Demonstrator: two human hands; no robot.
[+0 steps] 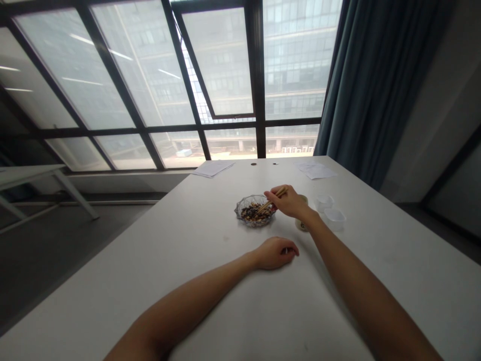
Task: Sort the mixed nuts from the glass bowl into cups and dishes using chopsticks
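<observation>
At frame centre my right hand [289, 202] holds chopsticks [271, 199] in the bowl [255, 210] (cups [329, 210] right), my left hand [276, 252] on the table [188, 240] below.

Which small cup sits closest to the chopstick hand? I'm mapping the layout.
The greenish cup, partly hidden under the right hand; the two clear cups stand farther right.

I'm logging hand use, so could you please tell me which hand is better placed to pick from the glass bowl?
Right. The right hand holds chopsticks over the glass bowl; the left hand rests curled on the table.
</observation>
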